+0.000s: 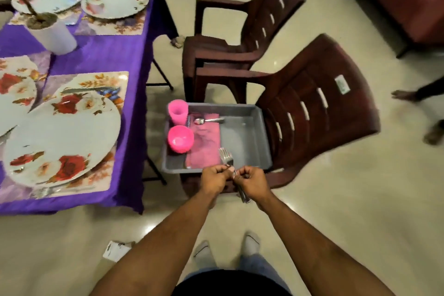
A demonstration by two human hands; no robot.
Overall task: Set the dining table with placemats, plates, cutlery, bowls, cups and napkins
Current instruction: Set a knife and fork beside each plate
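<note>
Already, four floral plates are laid on placemats on the purple table (101, 60) at the left of the frame, the nearest plate (62, 142) on its mat (113, 84) with what looks like a knife (89, 90) above it. At lower centre, forks (226, 156) are held over the grey tray (242, 132), which rests on a brown chair (312, 113): the left hand (215, 179) pinches them near the neck, and the right hand (251, 181) is curled round the handles, whose ends show below it. Left in the tray, at centre frame, are a pink cup (177, 112), a pink bowl (180, 138), a pink napkin (206, 144) and a spoon (208, 120), so cutlery, bowls, cups and napkins are judged mostly undone. How many forks are gripped cannot be told, as motion blur smears them. The two far plates at upper left are partly hidden by a potted plant (48, 31), and the left-hand settings are cut off by the frame edge.
</note>
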